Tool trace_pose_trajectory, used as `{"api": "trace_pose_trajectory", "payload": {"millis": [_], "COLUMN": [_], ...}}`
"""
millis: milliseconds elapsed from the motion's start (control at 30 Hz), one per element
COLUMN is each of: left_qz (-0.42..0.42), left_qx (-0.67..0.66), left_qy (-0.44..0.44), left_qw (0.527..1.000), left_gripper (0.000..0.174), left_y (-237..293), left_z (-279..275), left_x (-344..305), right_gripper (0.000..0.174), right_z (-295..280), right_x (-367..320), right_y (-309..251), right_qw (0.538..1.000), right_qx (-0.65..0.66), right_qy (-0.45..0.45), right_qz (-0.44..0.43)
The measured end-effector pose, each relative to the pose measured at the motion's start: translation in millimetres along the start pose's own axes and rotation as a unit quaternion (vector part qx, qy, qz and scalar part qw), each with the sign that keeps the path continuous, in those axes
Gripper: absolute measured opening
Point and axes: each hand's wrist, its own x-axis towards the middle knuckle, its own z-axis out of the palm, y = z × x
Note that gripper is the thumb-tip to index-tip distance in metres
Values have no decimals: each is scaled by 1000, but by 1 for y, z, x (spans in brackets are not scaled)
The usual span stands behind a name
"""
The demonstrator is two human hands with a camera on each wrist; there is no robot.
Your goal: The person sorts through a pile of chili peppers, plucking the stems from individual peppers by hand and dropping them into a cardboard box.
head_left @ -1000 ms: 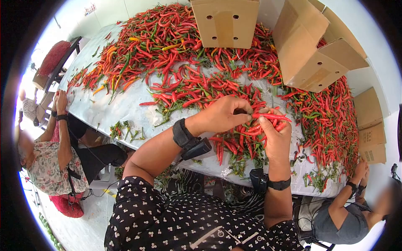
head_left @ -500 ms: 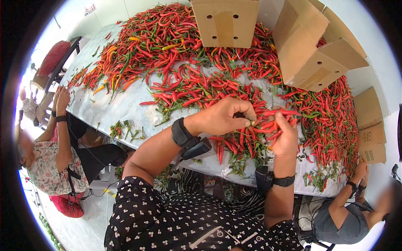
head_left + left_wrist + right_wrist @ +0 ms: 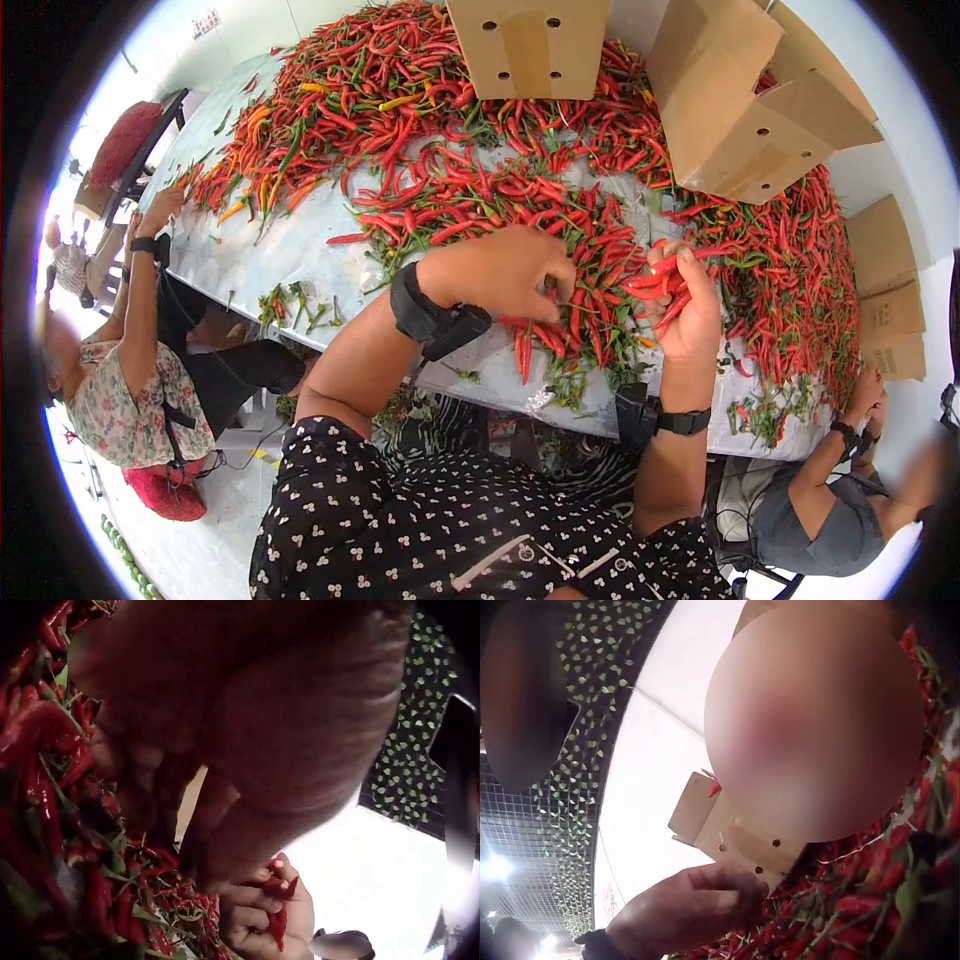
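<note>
My left hand hovers above the near part of the red chili heap. Its fingers are bent, thumb and forefinger stand apart, and no chili shows between them. To its right, my right hand holds several red chilies, one long chili lying across the fingers toward the right. In the left wrist view, the right hand appears beyond the left, with chilies sticking out of its curled fingers. A blurred patch covers most of the right hand in the right wrist view, where the left hand reaches over the chilies.
A cardboard box stands at the back among the chilies, and an open carton sits to its right. Green stems lie by the table's near edge. Other people sit at the left and right.
My left hand has drawn back to the left and its thumb and forefinger have parted. My right hand has moved right, still holding the chilies. The head view has shifted slightly.
</note>
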Motion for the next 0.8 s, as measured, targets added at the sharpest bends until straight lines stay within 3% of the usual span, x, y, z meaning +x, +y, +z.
{"api": "trace_pose_trajectory", "payload": {"millis": [67, 133, 233, 300, 333, 400, 467, 533, 733, 800], "left_qz": [30, 51, 11, 16, 17, -72, -33, -73, -62, 2], "left_qx": [18, 45, 89, 7, 8, -129, -146, -279, -288, -209], "left_qy": [-92, -87, -84, 22, 22, 119, 146, 172, 202, 227], "left_qw": [995, 994, 992, 1000, 1000, 982, 978, 942, 934, 951], "left_gripper": [18, 18, 19, 16, 16, 15, 16, 15, 14, 12], "left_y": [-3, -2, -6, -9, -8, -5, -8, -5, 10, 6], "left_z": [6, 10, 12, 10, 7, -6, -15, -20, -7, 7], "left_x": [0, 1, 7, 10, 13, 20, 27, 31, 47, 49], "right_gripper": [11, 10, 10, 11, 11, 11, 11, 10, 23, 18], "right_z": [-3, -1, 6, 8, 8, 8, 11, 20, 24, 36], "right_x": [1, 0, -1, -2, -4, -4, -6, -9, -9, -11], "right_y": [0, 0, 2, 5, 6, 7, 6, 8, 15, 14], "right_qw": [1000, 999, 998, 993, 993, 991, 989, 984, 965, 977], "right_qx": [-3, -5, -64, -117, -117, -137, -147, -176, -259, -212], "right_qy": [-19, -41, -25, 3, 3, -6, -21, -6, 29, 14], "right_qz": [12, 25, 3, -31, -32, -7, 2, 16, 25, 23]}}
